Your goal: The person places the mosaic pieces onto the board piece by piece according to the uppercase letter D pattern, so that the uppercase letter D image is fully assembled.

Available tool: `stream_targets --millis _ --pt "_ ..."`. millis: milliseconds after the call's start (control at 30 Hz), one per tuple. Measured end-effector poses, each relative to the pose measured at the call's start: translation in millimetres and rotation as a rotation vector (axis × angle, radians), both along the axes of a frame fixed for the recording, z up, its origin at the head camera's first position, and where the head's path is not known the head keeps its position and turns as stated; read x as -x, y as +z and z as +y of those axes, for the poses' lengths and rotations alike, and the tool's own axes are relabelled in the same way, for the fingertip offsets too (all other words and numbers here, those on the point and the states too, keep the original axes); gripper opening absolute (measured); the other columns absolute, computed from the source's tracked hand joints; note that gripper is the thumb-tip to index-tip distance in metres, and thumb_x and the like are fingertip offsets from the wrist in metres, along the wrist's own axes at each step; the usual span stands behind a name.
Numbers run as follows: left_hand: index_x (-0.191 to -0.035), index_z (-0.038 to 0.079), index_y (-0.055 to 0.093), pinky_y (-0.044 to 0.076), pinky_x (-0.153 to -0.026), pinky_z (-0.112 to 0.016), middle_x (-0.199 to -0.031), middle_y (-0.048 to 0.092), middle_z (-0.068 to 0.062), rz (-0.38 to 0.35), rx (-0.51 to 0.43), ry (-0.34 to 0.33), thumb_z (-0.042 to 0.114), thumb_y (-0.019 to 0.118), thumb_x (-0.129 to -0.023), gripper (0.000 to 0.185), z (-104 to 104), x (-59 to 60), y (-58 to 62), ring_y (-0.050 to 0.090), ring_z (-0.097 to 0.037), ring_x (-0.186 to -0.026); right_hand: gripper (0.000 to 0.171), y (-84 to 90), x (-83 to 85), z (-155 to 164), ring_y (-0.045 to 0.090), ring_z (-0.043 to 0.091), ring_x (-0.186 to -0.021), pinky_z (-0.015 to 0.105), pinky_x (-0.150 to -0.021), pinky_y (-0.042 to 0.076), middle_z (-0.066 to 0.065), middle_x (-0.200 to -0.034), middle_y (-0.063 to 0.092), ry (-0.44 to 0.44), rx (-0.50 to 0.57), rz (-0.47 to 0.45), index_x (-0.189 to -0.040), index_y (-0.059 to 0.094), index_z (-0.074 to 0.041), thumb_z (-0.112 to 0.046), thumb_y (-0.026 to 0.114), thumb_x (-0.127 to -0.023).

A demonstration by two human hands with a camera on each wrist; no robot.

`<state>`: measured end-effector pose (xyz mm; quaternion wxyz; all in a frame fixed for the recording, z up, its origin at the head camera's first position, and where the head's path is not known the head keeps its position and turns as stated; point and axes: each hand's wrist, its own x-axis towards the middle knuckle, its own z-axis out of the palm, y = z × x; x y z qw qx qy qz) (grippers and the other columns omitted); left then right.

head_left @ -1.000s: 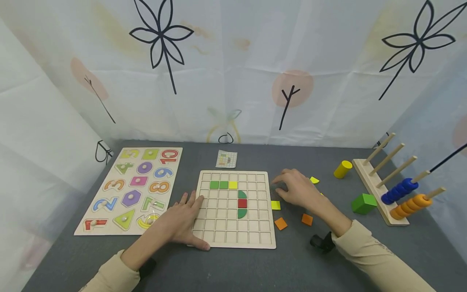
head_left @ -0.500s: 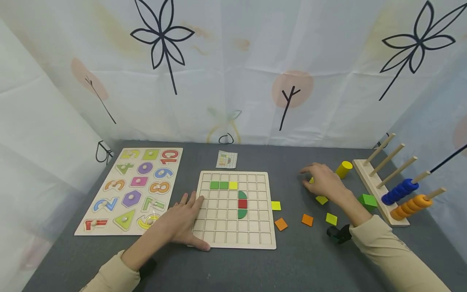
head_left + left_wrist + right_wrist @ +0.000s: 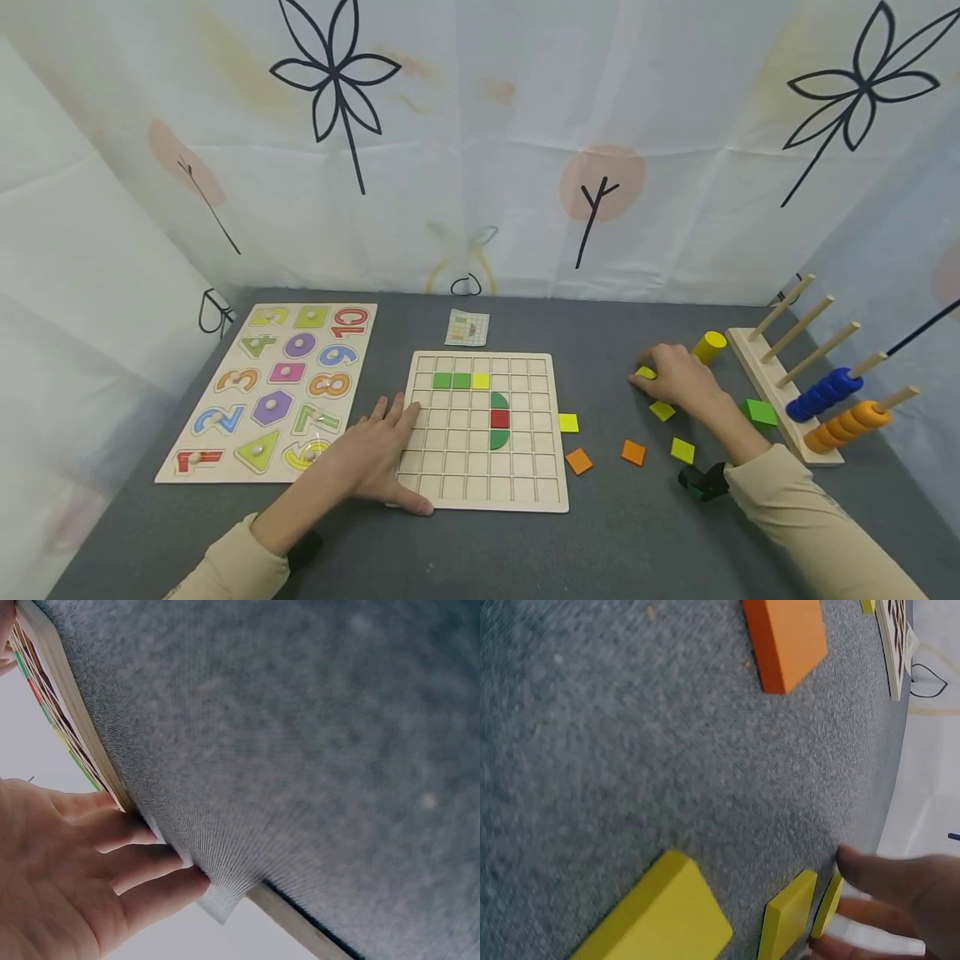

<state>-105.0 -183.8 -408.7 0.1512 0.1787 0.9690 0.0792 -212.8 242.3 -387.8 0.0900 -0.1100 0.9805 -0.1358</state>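
Note:
My left hand (image 3: 372, 457) rests with spread fingers on the left edge of a wooden grid board (image 3: 455, 460). In the left wrist view its fingers lie along the table beside the board's edge (image 3: 69, 694). The board bears green square tiles (image 3: 452, 381), a yellow square (image 3: 480, 381), a red square (image 3: 499, 419) and two green half-round tiles (image 3: 499, 438). Right of the board, my right hand (image 3: 684, 381) pinches a small yellow rounded tile (image 3: 827, 906) between thumb and fingers, low at the table. Yellow-green square tiles (image 3: 662, 411) lie just below that hand.
Orange tiles (image 3: 633, 452) and a yellow tile (image 3: 568, 423) lie right of the board. A number puzzle (image 3: 247, 392) stands left, a pattern card (image 3: 467, 327) behind. Farther right are a yellow cylinder (image 3: 708, 347), a green block (image 3: 760, 414) and a peg rack with rings (image 3: 795, 408).
My right hand has moved right from beside the board to the yellow rounded tile, come down and closed its fingers about it. My left hand has stayed on the board.

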Motion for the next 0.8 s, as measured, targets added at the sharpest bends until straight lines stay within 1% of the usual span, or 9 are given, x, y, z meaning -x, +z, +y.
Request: stream_targets --millis 133,233,333,433,533,700,800 --pt "-0.156 -0.004 0.03 0.04 -0.112 -0.069 -0.16 0.031 -0.037 -0.003 -0.001 0.002 0.082 0.08 -0.057 0.14 0.2 0.0 0.0 0.032 -0.059 -0.147 0.041 -0.7 -1.9 -2.0 0.066 0.024 -0.069 0.035 -0.054 0.053 0.032 -0.116 0.069 -0.08 -0.016 -0.001 -0.12 0.069 0.01 -0.024 0.07 -0.096" --pt "-0.157 -0.004 0.03 0.04 -0.112 -0.068 -0.16 0.031 -0.037 -0.006 0.002 0.004 0.082 0.08 -0.057 0.141 0.4 -0.2 0.4 0.032 -0.059 -0.147 0.041 -1.0 -2.8 -3.1 0.064 0.022 -0.065 0.034 -0.052 0.052 0.032 -0.111 0.07 -0.112 -0.009 -0.008 -0.118 0.069 0.011 -0.025 0.07 -0.097" --pt "-0.156 -0.005 0.03 0.04 -0.112 -0.069 -0.16 0.031 -0.037 -0.003 -0.002 -0.001 0.082 0.08 -0.057 0.141 0.0 -0.7 1.1 0.033 -0.059 -0.146 0.039 -2.4 -3.2 -4.4 0.065 0.021 -0.063 0.033 -0.051 0.052 0.033 -0.112 0.07 -0.102 0.017 -0.002 -0.117 0.069 0.012 -0.022 0.069 -0.097" --pt "-0.156 -0.005 0.03 0.04 -0.111 -0.069 -0.159 0.032 -0.038 0.002 -0.005 -0.007 0.082 0.08 -0.057 0.141 -0.1 -1.2 2.1 0.033 -0.06 -0.146 0.038 -4.0 -3.9 -6.9 0.069 0.027 -0.069 0.036 -0.054 0.055 0.034 -0.115 0.07 -0.075 0.028 0.017 -0.118 0.068 0.013 -0.018 0.069 -0.096" --pt "-0.156 -0.005 0.03 0.04 -0.111 -0.069 -0.159 0.031 -0.038 0.004 -0.003 -0.008 0.083 0.079 -0.057 0.141 -0.1 -1.4 2.2 0.033 -0.06 -0.146 0.036 -5.2 -3.9 -9.8 0.072 0.033 -0.077 0.04 -0.06 0.059 0.035 -0.117 0.069 -0.053 0.029 0.036 -0.116 0.069 0.013 -0.016 0.07 -0.095" --pt "-0.156 -0.005 0.03 0.041 -0.111 -0.069 -0.159 0.031 -0.038 0.001 0.0 -0.008 0.084 0.079 -0.057 0.142 0.0 -1.5 1.6 0.033 -0.06 -0.146 0.035 -5.7 -4.4 -13.6 0.073 0.035 -0.082 0.043 -0.066 0.061 0.034 -0.116 0.07 -0.025 0.039 0.044 -0.115 0.07 0.014 -0.014 0.07 -0.094" --pt "-0.156 -0.005 0.03 0.041 -0.111 -0.069 -0.159 0.032 -0.038 0.002 -0.001 -0.008 0.084 0.079 -0.056 0.142 -0.3 -1.5 1.2 0.034 -0.06 -0.146 0.035 -5.3 -5.9 -16.6 0.073 0.037 -0.086 0.043 -0.066 0.061 0.034 -0.117 0.07 -0.009 0.051 0.054 -0.116 0.07 0.013 -0.013 0.07 -0.094"
